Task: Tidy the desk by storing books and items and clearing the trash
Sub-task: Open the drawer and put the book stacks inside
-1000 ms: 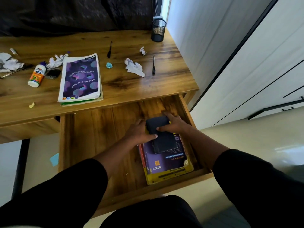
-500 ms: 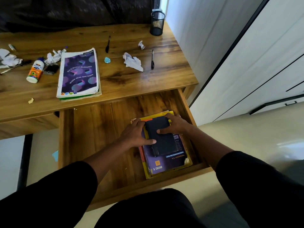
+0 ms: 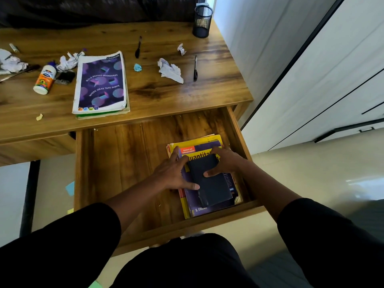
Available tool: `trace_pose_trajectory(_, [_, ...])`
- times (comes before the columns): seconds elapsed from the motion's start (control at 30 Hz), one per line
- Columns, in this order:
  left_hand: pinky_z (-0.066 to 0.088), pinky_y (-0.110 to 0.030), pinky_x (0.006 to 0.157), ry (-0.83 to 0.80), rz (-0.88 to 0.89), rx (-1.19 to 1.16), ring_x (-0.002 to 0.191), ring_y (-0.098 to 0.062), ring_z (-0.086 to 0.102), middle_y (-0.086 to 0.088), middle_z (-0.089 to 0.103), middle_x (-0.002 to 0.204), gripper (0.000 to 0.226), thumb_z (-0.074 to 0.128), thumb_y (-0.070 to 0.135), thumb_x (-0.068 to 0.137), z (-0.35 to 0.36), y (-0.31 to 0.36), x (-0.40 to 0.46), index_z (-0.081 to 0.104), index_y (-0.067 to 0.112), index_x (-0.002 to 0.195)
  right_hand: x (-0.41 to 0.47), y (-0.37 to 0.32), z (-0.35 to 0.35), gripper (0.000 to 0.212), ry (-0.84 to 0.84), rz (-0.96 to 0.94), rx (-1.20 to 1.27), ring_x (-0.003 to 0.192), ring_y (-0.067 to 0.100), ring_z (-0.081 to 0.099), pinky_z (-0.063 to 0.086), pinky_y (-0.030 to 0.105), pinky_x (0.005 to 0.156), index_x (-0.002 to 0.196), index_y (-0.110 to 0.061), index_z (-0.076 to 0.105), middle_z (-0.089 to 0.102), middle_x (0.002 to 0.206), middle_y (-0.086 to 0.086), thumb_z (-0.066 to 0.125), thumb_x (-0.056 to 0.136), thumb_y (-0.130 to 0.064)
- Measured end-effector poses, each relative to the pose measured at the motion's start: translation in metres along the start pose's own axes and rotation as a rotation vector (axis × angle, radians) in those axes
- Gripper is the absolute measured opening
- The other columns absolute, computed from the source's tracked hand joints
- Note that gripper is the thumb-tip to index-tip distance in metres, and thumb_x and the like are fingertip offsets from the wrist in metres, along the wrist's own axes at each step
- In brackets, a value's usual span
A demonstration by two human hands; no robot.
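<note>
While hands (image 3: 176,173) hold drawer books (image 3: 209,206), crumpled paper (image 3: 170,70) litters desk (image 3: 187,94).

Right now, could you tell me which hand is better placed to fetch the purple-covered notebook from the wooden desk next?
Probably the left hand: the purple-covered notebook lies on the desk's left half, on that hand's side. The right hand would have to cross over.
</note>
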State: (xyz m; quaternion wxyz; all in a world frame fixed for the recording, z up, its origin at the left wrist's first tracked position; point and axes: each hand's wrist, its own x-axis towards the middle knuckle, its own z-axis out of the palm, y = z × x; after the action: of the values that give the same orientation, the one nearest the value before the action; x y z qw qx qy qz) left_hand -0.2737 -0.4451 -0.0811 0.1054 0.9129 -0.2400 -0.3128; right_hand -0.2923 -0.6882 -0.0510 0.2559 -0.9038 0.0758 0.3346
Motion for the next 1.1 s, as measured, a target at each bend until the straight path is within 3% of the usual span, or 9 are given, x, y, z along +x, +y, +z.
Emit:
trace_pose_trajectory(0.2, [0.046,-0.048,0.108,-0.028,0.014,-0.020,0.152,-0.038,0.024,0.000,-0.034,0.164,0.131,0.063,0.095,0.055,0.002,0.004,-0.003,0.010,0.036,0.160,-0.007,0.005,0.008,0.101,0.014,0.001,0.021,0.132,0.028,0.047,0.053,0.049,0.101,0.137,-0.043,0.044,0.040,0.148,0.001,0.087,0.050,-0.071])
trace_pose_trajectory(0.47, [0.041,-0.048,0.113,-0.001,0.053,-0.080,0.154,-0.035,0.019,0.000,-0.030,0.166,0.126,0.059,0.093,0.063,0.002,-0.004,-0.010,0.004,0.034,0.161,0.002,0.018,0.016,0.119,-0.005,0.019,0.048,0.128,0.023,0.053,0.057,0.048,0.097,0.133,-0.048,0.040,0.050,0.141,-0.004,0.078,0.029,-0.092])
trace_pose_trajectory(0.57, [0.039,-0.044,0.114,0.159,0.033,-0.320,0.152,-0.028,0.026,-0.002,-0.002,0.171,0.106,0.054,0.084,0.079,-0.009,-0.022,-0.019,0.015,0.028,0.160,-0.002,-0.005,0.004,0.112,-0.023,0.024,-0.056,0.128,0.025,0.054,0.052,0.052,0.101,0.137,-0.040,0.041,0.055,0.138,-0.003,0.075,0.041,-0.087])
trace_pose_trajectory(0.63, [0.044,-0.039,0.107,0.360,0.009,-0.367,0.142,-0.027,0.043,-0.006,0.033,0.162,0.088,0.054,0.074,0.086,-0.020,-0.041,-0.025,0.032,0.022,0.154,0.000,-0.031,-0.006,0.097,0.037,-0.030,-0.069,0.127,0.025,0.056,0.050,0.052,0.102,0.139,-0.035,0.045,0.059,0.135,-0.004,0.073,0.058,-0.081])
trace_pose_trajectory(0.7, [0.050,-0.037,0.099,0.514,-0.054,-0.323,0.130,-0.023,0.055,-0.003,0.051,0.148,0.068,0.059,0.059,0.093,-0.038,-0.066,-0.032,0.041,0.024,0.149,0.007,-0.065,-0.014,0.079,0.121,-0.066,-0.040,0.124,0.025,0.057,0.051,0.048,0.100,0.142,-0.026,0.048,0.060,0.133,0.000,0.075,0.076,-0.063])
trace_pose_trajectory(0.8, [0.052,-0.033,0.092,0.696,-0.158,-0.325,0.121,-0.016,0.059,0.003,0.059,0.135,0.050,0.063,0.047,0.095,-0.073,-0.103,-0.044,0.049,0.030,0.140,0.028,-0.124,-0.022,0.053,0.223,-0.161,-0.067,0.120,0.023,0.061,0.053,0.041,0.096,0.131,-0.025,0.060,0.065,0.127,0.001,0.068,0.087,-0.052])
trace_pose_trajectory(0.93, [0.049,-0.040,0.100,0.926,-0.323,-0.394,0.121,-0.028,0.059,-0.009,0.063,0.130,0.043,0.068,0.033,0.092,-0.122,-0.153,-0.050,0.062,0.015,0.131,0.059,-0.203,-0.029,0.040,0.266,-0.260,0.089,0.115,0.024,0.063,0.052,0.038,0.095,0.122,-0.017,0.066,0.068,0.124,0.004,0.070,0.089,-0.039])
trace_pose_trajectory(1.03, [0.043,-0.040,0.106,0.902,-0.500,-0.484,0.129,-0.035,0.053,-0.016,0.058,0.139,0.053,0.066,0.034,0.094,-0.152,-0.182,-0.049,0.056,0.007,0.138,0.079,-0.247,-0.031,0.050,0.246,-0.355,0.268,0.118,0.017,0.061,0.048,0.029,0.089,0.134,-0.016,0.061,0.065,0.125,0.000,0.076,0.089,-0.032])
trace_pose_trajectory(1.1, [0.040,-0.039,0.109,0.840,-0.577,-0.547,0.132,-0.037,0.051,-0.018,0.055,0.143,0.056,0.063,0.036,0.096,-0.166,-0.199,-0.044,0.052,0.005,0.141,0.094,-0.270,-0.032,0.058,0.212,-0.350,0.340,0.122,0.018,0.058,0.050,0.031,0.092,0.142,-0.018,0.055,0.062,0.134,0.001,0.076,0.090,-0.032])
